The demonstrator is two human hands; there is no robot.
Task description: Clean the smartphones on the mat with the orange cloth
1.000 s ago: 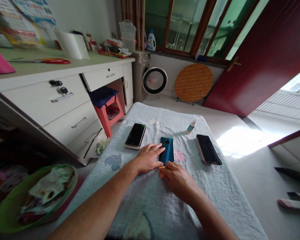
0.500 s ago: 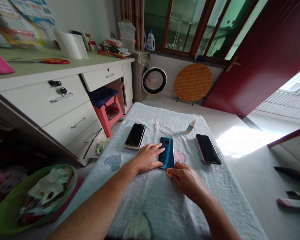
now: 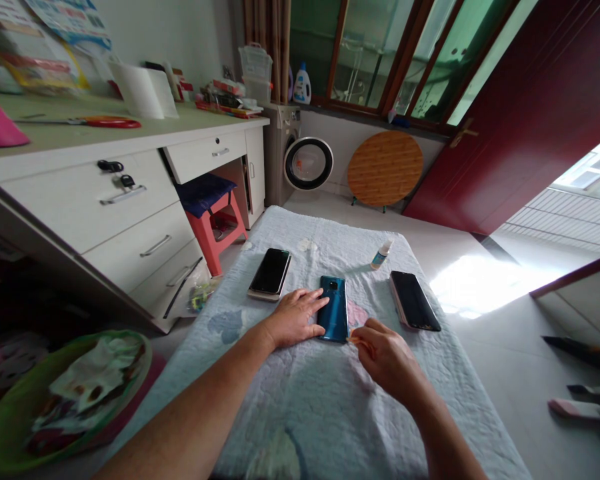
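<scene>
A blue smartphone (image 3: 334, 312) lies back side up on the quilted cloth, its camera block toward the far end. My left hand (image 3: 295, 319) rests with spread fingers against the phone's left side, fingertips on its back and thumb near the lower left corner. Pinched in my right hand (image 3: 384, 348) is a small orange cloth (image 3: 356, 337), held at the phone's lower right corner; most of it is hidden by my fingers. Left of them lies a dark-screened phone (image 3: 271, 271) on a pale case or box. A second dark phone (image 3: 414, 300) lies to the right.
A small spray bottle (image 3: 381, 255) stands on the quilted cover (image 3: 300, 413) beyond the right phone. White drawers (image 3: 130, 233) and a red stool (image 3: 215, 233) flank the left side. A green basin (image 3: 5, 427) holds fabric at lower left. Brushes (image 3: 580, 408) lie on the floor at right.
My right hand has moved slightly right with the orange cloth, from the phone's bottom edge to its lower right corner. My left hand stays on the phone.
</scene>
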